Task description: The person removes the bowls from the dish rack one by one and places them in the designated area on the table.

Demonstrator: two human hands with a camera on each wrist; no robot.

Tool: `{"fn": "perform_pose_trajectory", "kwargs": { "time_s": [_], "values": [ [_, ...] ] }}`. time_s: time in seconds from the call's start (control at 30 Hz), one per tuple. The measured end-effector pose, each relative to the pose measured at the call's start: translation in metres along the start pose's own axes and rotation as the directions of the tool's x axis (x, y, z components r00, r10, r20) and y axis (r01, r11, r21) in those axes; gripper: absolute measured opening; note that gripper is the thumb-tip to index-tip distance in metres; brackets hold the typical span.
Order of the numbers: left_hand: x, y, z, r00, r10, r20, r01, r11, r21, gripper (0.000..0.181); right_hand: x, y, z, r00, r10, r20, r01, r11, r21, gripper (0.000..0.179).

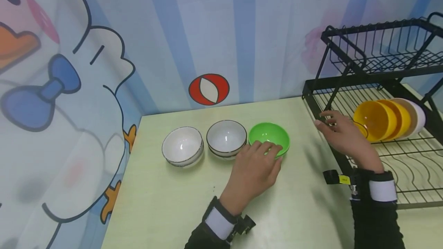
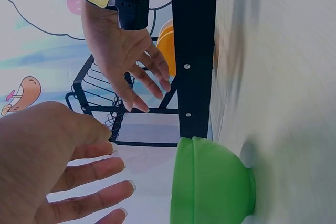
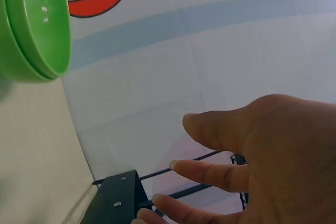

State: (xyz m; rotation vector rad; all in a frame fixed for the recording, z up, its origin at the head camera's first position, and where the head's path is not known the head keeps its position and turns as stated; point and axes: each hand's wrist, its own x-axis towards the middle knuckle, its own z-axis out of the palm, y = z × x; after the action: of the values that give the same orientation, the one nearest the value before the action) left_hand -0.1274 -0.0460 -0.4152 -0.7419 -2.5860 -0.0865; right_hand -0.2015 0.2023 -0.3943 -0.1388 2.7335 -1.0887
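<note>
Two green bowls [image 1: 269, 130], one nested in the other, stand at the right end of a row on the table. My left hand [image 1: 254, 170] hovers at their near side with its fingers loosely spread; in the left wrist view a gap shows between the fingertips and the green bowl [image 2: 212, 187]. My right hand [image 1: 349, 139] is held over the left edge of the black dish rack [image 1: 356, 77], fingers extended and holding nothing. In the right wrist view that hand [image 3: 278, 153] is apart from the green bowls [image 3: 44, 30].
Left of the green bowls stand dark-rimmed white bowls [image 1: 226, 137] and another white stack [image 1: 182, 145]. On the rack's lower tier, yellow bowls [image 1: 372, 122] and a pale bowl [image 1: 418, 116] sit on edge. A printed curtain [image 1: 214, 30] hangs behind the table [image 1: 155, 203].
</note>
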Motion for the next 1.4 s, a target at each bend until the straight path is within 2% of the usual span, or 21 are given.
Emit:
{"fn": "perform_pose_trajectory", "kwargs": {
  "time_s": [0.2,0.33,0.6,1.03,1.4],
  "values": [
    [0.001,0.001,0.002,1.000,0.008,0.018,-0.008,1.000,0.000,0.029,0.000,0.008,-0.008,0.998,0.048,0.033,-0.049,0.998,0.036,0.074],
    [0.001,0.002,0.003,1.000,0.013,0.000,-0.013,1.000,0.006,0.028,-0.001,0.015,-0.013,0.997,0.072,0.034,-0.074,0.996,0.051,0.076],
    [0.000,0.005,0.002,0.999,0.035,-0.020,-0.035,0.999,0.018,0.027,-0.002,0.027,-0.020,0.989,0.140,-0.053,-0.139,0.990,0.032,0.081],
    [-0.002,0.010,-0.002,0.998,0.057,-0.033,-0.057,0.998,0.016,0.025,-0.006,0.040,-0.026,0.978,0.184,-0.101,-0.186,0.983,-0.006,0.083],
    [-0.002,0.011,-0.007,0.997,0.060,-0.046,-0.059,0.998,0.028,0.025,-0.012,0.050,-0.033,0.954,0.218,-0.203,-0.224,0.974,-0.007,0.080]
  ]
}}
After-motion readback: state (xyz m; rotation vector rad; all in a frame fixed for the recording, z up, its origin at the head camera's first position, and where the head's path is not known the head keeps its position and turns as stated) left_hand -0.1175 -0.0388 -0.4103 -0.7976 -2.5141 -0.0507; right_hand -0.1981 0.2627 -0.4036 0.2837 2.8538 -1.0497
